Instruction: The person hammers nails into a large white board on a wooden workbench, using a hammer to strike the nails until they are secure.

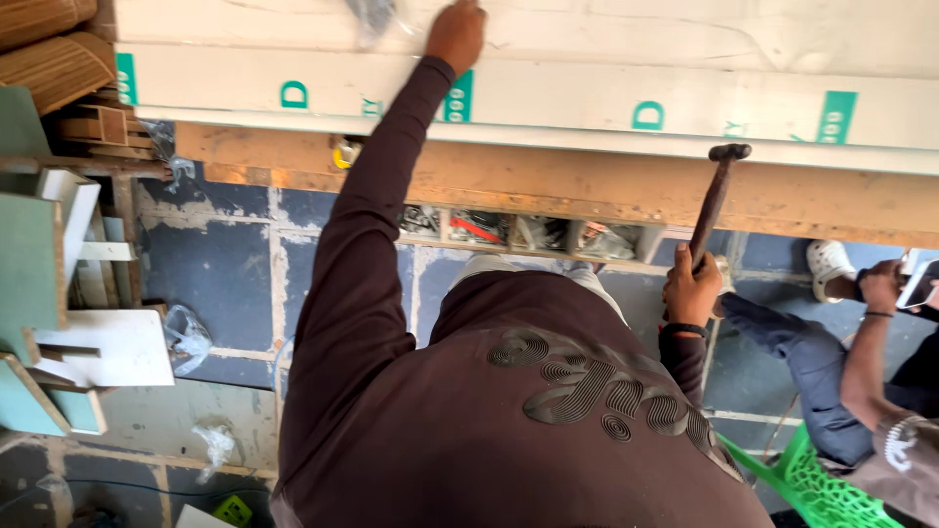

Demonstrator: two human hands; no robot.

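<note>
Two hands: both belonged to the person wearing the camera, in dark brown sleeves.
Left hand (456, 34): stretched far forward, resting on the white panel (587, 44) atop the bench; fingers curled down against the board, though whether they pinched anything could not be told.
Right hand (691, 288): wrapped tight in a fist round the lower handle of a hammer (714, 200).
Hammer: held nearly upright, dark head raised level with the wooden bench edge (587, 186), just short of the panel.
Panel: white, wrapped in protective film with green markings, lying flat across the bench.
Under the bench: a shelf of small compartments (518, 232) holding tools and bagged fittings.
Bystander: another person sat at right on a green plastic chair (817, 484), holding a phone (924, 284).
Floor: dark tiles strewn with white offcuts (108, 347).
</note>
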